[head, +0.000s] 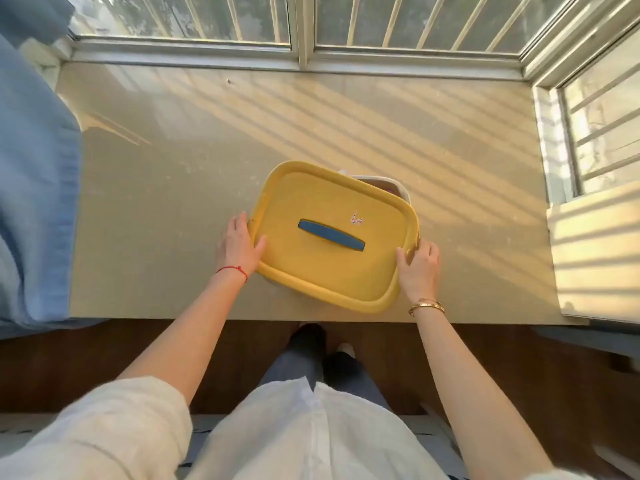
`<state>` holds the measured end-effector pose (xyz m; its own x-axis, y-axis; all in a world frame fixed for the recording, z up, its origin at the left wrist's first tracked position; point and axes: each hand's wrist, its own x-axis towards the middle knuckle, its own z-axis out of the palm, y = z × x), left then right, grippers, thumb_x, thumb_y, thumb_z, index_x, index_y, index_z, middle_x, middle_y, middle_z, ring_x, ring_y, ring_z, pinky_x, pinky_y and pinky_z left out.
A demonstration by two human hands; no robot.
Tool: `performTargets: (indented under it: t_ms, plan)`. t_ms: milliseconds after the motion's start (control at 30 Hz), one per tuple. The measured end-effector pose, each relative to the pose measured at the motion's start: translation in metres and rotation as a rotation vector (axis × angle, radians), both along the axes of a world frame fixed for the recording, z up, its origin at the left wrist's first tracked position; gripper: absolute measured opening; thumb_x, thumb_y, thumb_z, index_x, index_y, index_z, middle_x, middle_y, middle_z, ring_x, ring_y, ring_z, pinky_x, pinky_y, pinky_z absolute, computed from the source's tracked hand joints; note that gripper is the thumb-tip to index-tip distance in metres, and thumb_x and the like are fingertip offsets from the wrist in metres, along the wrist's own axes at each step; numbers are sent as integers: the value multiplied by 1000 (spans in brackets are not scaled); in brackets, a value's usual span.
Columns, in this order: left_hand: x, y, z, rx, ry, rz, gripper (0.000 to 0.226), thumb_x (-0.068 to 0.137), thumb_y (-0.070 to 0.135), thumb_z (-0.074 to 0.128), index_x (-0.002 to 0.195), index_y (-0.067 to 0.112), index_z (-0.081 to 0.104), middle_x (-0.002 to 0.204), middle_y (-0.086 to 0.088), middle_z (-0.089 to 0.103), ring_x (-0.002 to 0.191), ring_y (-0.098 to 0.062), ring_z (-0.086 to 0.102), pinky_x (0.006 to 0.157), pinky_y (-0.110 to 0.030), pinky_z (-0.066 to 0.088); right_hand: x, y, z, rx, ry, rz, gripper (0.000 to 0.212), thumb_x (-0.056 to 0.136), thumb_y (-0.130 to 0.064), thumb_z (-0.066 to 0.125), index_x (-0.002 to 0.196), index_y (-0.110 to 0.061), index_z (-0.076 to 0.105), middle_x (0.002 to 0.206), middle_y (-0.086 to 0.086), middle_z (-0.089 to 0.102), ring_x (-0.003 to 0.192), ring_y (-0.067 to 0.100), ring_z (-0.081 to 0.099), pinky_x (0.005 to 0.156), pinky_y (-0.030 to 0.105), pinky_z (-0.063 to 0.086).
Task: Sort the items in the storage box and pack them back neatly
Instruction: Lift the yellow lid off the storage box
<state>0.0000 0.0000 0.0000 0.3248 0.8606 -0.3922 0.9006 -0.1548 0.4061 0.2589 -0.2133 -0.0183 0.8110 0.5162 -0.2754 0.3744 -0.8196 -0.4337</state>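
A yellow lid point(311, 265) with a blue handle point(330, 234) and a small sticker lies over a white storage box point(388, 183) on the window ledge. The lid sits skewed, so the box's far right corner and something pinkish inside show. My left hand point(237, 245) grips the lid's left edge, thumb on top. My right hand point(419, 268) grips the right edge. The rest of the box's contents are hidden under the lid.
The beige ledge point(173, 202) runs wide to the left and back of the box, striped by sunlight. Barred windows point(415, 22) stand behind and at the right. A blue cloth point(34, 185) hangs over the left end. The ledge's front edge lies just below the lid.
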Motion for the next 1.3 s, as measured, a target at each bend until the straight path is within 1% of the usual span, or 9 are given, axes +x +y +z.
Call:
performTargets:
  t_ms: [133, 233, 300, 400, 600, 767, 900, 1000, 1300]
  plan:
    - [6, 2, 0, -123, 19, 49, 66, 90, 35, 55, 144, 8, 28, 136, -15, 44, 121, -33, 45, 99, -47, 42, -8, 3, 0, 26, 19, -78, 50, 95, -38, 48, 132, -3, 46, 132, 12, 46, 121, 27, 47, 101, 43, 45]
    - [11, -6, 8, -116, 10, 66, 65, 91, 33, 55, 144, 6, 28, 135, -15, 46, 120, -34, 47, 96, -47, 43, -11, 0, 4, 73, 48, -115, 49, 95, -34, 50, 135, -5, 44, 136, 12, 44, 126, 26, 44, 104, 39, 42]
    - [14, -12, 16, -91, 8, 74, 66, 92, 33, 55, 145, 6, 26, 136, -16, 45, 121, -34, 47, 98, -47, 42, -9, -3, 10, 121, 104, -146, 49, 96, -30, 51, 137, -6, 41, 137, 12, 44, 125, 25, 45, 102, 35, 39]
    - [25, -28, 30, -46, -18, 59, 68, 93, 32, 55, 147, 6, 23, 138, -16, 44, 124, -33, 46, 98, -45, 42, 0, -15, 22, 208, 149, -198, 51, 97, -28, 50, 142, -8, 36, 137, 10, 46, 125, 24, 46, 102, 36, 40]
    - [73, -80, 52, -26, -156, 37, 69, 91, 34, 58, 147, 13, 24, 137, -10, 45, 123, -28, 47, 99, -44, 43, 46, -64, 55, 305, 75, -253, 52, 97, -23, 49, 144, -8, 33, 141, 12, 46, 129, 26, 44, 104, 33, 35]
    - [126, -146, 57, -4, -255, 24, 68, 89, 31, 61, 145, 11, 27, 138, -10, 42, 125, -25, 44, 102, -39, 39, 107, -123, 76, 353, 52, -243, 47, 97, -21, 49, 141, -14, 33, 136, 10, 49, 122, 24, 48, 94, 27, 37]
    - [168, -208, 50, -11, -287, 40, 68, 89, 31, 62, 145, 11, 29, 137, -10, 43, 125, -25, 44, 102, -39, 39, 159, -175, 70, 326, 61, -203, 50, 97, -26, 48, 142, -19, 28, 140, 8, 45, 125, 27, 47, 102, 42, 43]
    - [196, -249, 41, -34, -280, 58, 69, 90, 32, 60, 146, 12, 25, 141, -10, 41, 127, -26, 43, 104, -40, 38, 196, -208, 56, 269, 89, -188, 52, 97, -30, 47, 144, -22, 24, 143, 6, 42, 127, 29, 45, 103, 51, 43]
    - [246, -306, -6, -137, -177, 65, 72, 90, 31, 60, 148, 8, 22, 144, -12, 39, 130, -28, 42, 105, -41, 36, 267, -239, 5, 169, 197, -109, 58, 98, -22, 44, 149, -16, 17, 152, 6, 29, 138, 27, 31, 112, 47, 33]
